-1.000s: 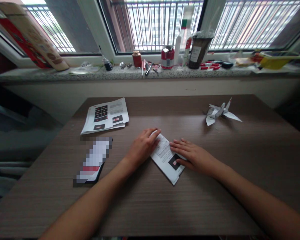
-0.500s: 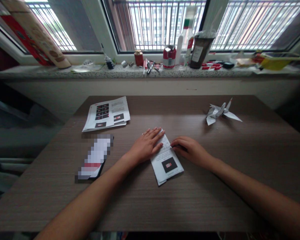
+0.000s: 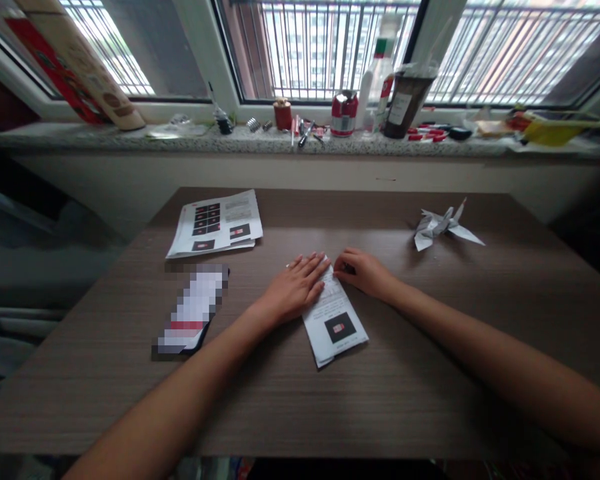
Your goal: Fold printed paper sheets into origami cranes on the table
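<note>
A narrow strip of folded printed paper (image 3: 334, 327) lies slantwise on the desk, with a dark picture near its lower end. Flat across its upper left part rests my left hand (image 3: 297, 287), fingers stretched out and pointing to the upper right. My right hand (image 3: 363, 272) is at the upper right edge of the strip. Its fingers are curled, with thumb and fingertips closed together at that edge. The upper end of the paper is partly hidden under my left fingers.
On the wooden desk (image 3: 260, 400), a phone (image 3: 195, 313) lies left of my left forearm. Behind it are printed sheets (image 3: 217, 223). A folded paper crane (image 3: 437, 225) stands at the back right. The windowsill (image 3: 260, 141) holds a can (image 3: 344, 113), a drink cup (image 3: 405, 103) and small items.
My right hand has slid up along the right edge of the folded paper, away from me. My left hand and the paper stay nearly in place. The view has shifted slightly.
</note>
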{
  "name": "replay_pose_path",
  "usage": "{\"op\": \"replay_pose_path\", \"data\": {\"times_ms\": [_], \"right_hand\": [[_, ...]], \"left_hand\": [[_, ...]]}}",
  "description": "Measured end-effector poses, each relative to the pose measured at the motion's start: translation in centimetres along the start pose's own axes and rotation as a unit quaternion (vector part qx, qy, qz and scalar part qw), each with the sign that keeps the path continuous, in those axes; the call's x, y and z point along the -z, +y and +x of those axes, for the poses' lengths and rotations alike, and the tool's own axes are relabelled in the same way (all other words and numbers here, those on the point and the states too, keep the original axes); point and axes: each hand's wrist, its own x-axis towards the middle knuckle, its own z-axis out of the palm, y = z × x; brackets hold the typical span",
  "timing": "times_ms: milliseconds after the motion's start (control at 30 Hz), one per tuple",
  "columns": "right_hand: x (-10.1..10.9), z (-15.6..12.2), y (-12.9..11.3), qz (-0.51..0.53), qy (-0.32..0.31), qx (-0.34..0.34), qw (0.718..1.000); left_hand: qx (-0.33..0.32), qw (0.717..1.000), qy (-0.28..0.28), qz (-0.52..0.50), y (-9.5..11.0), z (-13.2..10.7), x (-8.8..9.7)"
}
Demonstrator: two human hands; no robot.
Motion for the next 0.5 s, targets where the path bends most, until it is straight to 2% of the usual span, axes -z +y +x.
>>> {"op": "replay_pose_path", "data": {"times_ms": [167, 500], "right_hand": [[0.6, -1.3, -0.5, 0.001, -0.027, 0.014, 1.0], [1.4, -6.0, -1.7, 0.019, -0.078, 0.06, 0.995]], "left_hand": [[-0.001, 1.0, 0.008, -0.006, -0.2, 0.0, -0.4], [-0.01, 1.0, 0.019, -0.011, -0.2, 0.0, -0.5]]}}
